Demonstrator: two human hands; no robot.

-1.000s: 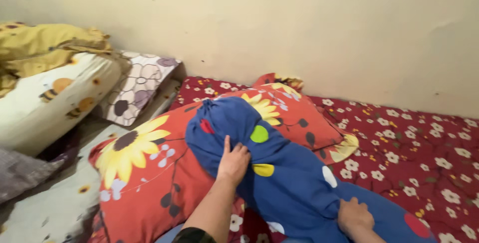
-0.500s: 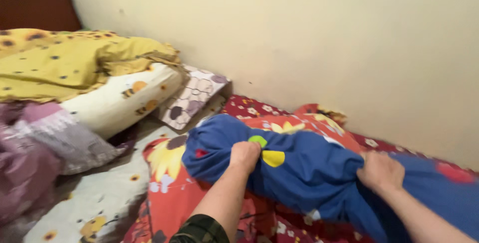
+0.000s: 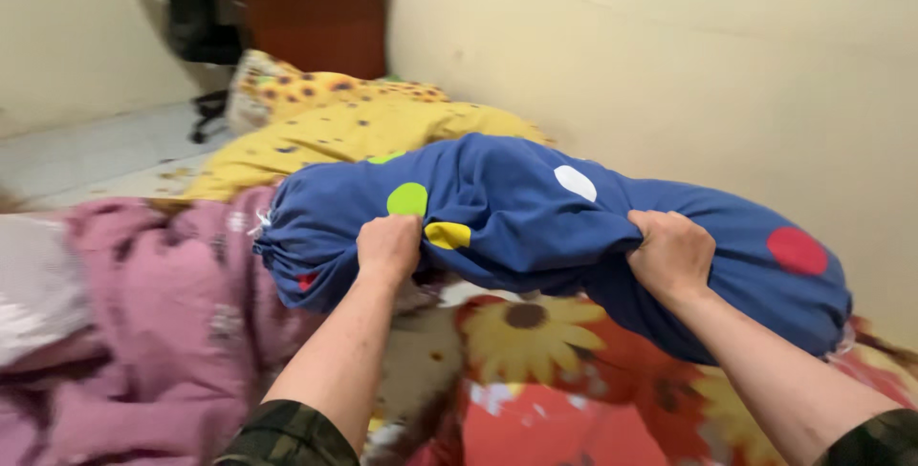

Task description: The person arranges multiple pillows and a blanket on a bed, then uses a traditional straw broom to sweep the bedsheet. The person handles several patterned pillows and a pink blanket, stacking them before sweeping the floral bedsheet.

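While both hands clench bunched cloth, the long blue bolster (image 3: 535, 222) with coloured dots hangs lifted off the bed, carried crosswise in front of the person. The left hand (image 3: 387, 246) is a closed fist gripping a fold near the end where the cover is gathered and tied, just beside a green dot and a yellow dot. The right hand (image 3: 672, 254) is likewise curled shut on a pinch of fabric nearer the middle, with the far end bearing a red dot sagging beyond it.

A second ago the bolster lay on the red sunflower pillow (image 3: 535, 370), the left hand resting flat on it with fingers spread and the right hand low at its near part. Half a second ago both hands had closed on the cloth and the bolster was starting to rise. Now it is clear of the pillow, which shows uncovered below it, and the view has swung round to the left: a pink blanket (image 3: 163, 332) lies under the tied end, a yellow spotted quilt (image 3: 335, 131) is heaped behind it, and a wooden desk (image 3: 306, 7) with a dark chair (image 3: 196, 26) stands by the far wall (image 3: 669, 65). So the work has passed from taking hold to carrying, with the bolster's whole weight borne by the two grips.
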